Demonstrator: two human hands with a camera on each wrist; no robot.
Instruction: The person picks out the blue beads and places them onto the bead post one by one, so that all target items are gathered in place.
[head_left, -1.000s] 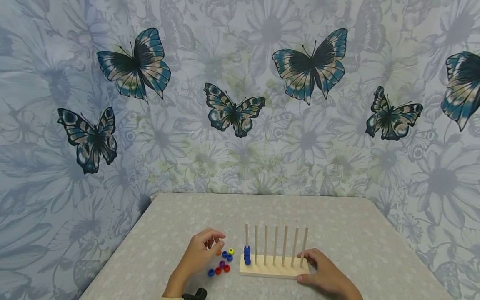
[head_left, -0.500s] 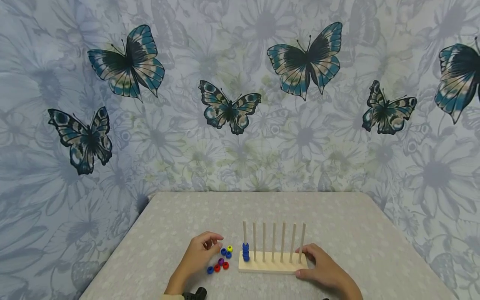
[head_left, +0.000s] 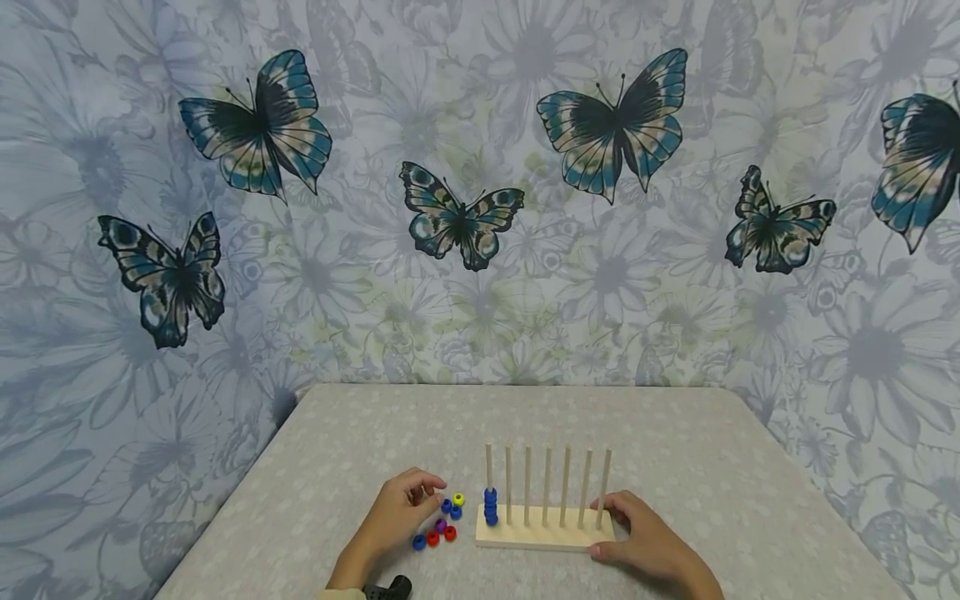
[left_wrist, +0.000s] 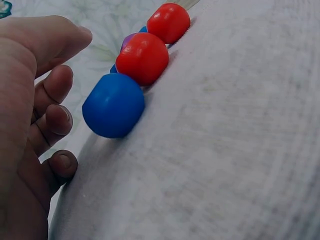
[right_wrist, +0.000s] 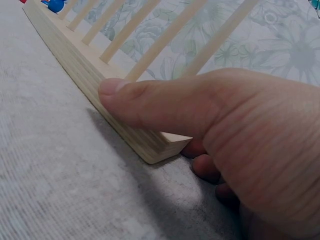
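Note:
In the head view, my left hand [head_left: 401, 510] hovers at the left of some loose beads, fingers loosely bent. No bead shows in its grasp. Nearest to it in the left wrist view is a blue bead [left_wrist: 114, 106], apart from the fingers, with a red bead [left_wrist: 143, 59] behind. A yellow bead [head_left: 458, 500] and a purple bead [head_left: 441, 526] lie in the same group. My right hand [head_left: 651, 537] grips the right end of a wooden peg board [head_left: 543, 540], thumb along its front edge. Several blue beads [head_left: 491, 507] are stacked on the leftmost peg; the other pegs are bare.
A patterned cloth covers the table [head_left: 675, 442], which ends at a wall [head_left: 525, 333] printed with flowers and butterflies. A black strap [head_left: 390, 588] shows at the left wrist.
The head view has shifted slightly. An orange bead seen beside the left fingers a second ago is now out of sight. The right hand keeps its grip on the peg board.

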